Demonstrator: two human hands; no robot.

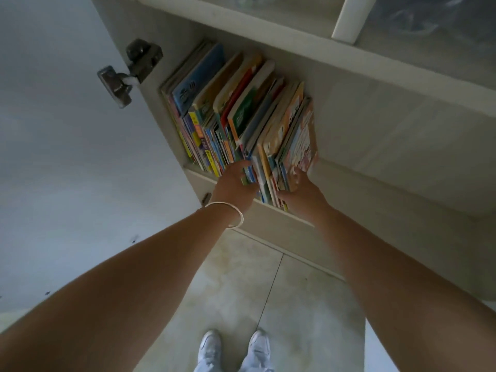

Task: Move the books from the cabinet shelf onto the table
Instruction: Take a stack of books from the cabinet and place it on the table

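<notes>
A row of colourful children's books stands upright on a low cabinet shelf, leaning toward the left wall. The right-hand bundle of these books juts out past the shelf edge. My left hand, with a silver bangle on its wrist, presses on the left side of this bundle, fingers among the spines. My right hand clasps the bundle's right side, thumb on the pink and orange outer cover. The table is not in view.
The open cabinet door fills the left, with a metal hinge at its top. The shelf's right half is bare. A higher shelf overhangs the books. Below are floor tiles and my white shoes.
</notes>
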